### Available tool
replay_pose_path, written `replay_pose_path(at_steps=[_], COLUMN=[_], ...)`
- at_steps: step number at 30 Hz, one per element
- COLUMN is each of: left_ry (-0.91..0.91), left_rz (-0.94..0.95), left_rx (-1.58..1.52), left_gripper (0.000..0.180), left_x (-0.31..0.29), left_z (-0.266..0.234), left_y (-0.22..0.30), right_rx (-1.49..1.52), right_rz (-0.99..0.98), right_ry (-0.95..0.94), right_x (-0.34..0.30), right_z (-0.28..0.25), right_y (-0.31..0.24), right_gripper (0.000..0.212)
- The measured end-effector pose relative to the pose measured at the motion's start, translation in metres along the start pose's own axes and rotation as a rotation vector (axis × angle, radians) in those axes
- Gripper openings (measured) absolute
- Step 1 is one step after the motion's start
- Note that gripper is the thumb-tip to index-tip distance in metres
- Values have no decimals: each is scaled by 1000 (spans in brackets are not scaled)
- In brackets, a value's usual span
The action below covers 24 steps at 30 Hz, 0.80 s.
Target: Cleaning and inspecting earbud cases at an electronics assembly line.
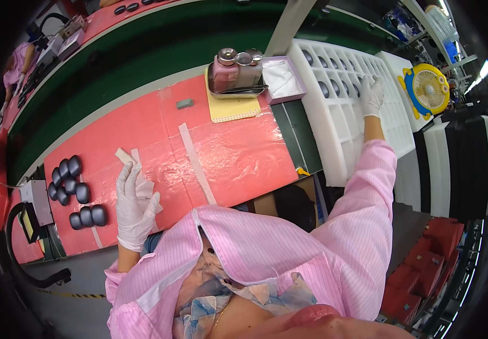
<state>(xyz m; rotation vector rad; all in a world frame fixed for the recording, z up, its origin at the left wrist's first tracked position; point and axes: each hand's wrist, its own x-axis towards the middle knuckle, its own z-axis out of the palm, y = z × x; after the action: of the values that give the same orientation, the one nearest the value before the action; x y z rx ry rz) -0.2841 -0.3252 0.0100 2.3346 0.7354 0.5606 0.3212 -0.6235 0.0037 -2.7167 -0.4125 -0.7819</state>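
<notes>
Left hand (134, 206), gloved in white, flat and open on the red mat (227, 152), fingers spread, grasping nothing, touching a pale paper strip (136, 169), with the cluster of dark oval cases (74, 189) near it on the left but apart. Right hand (372, 95), also gloved, stretched far out to the white foam tray (334, 135), fingers loosely extended over its compartments. Dark cases (326, 87) in the tray pockets just left of that hand; whether anything is pinched, impossible to tell.
</notes>
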Motion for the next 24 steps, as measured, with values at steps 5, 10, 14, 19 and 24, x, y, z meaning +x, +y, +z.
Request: replay_pose_path(at_steps=[5,10,14,19,24], left_ry=[15,-18,13,-48,-166], left_rz=[-25,79,130,98,165], left_rx=[-22,-49,-36,-36,190], left_gripper=[63,66,64,59,58], left_x=[-11,-13,-27,-37,-40], left_z=[-15,-20,-21,-31,-98], left_y=[0,-3,-15,-20,-59], right_rx=[220,257,384,370,393], right_rz=[-264,-422,-526,-516,-690], right_ry=[-537,-577,-654,-659,-344], right_x=[-101,-109,-101,-104,-143], right_z=[-49,-59,-48,-41,-78], right_y=[-92,-98,-92,-82,-171], right_gripper=[64,65,66,66,55])
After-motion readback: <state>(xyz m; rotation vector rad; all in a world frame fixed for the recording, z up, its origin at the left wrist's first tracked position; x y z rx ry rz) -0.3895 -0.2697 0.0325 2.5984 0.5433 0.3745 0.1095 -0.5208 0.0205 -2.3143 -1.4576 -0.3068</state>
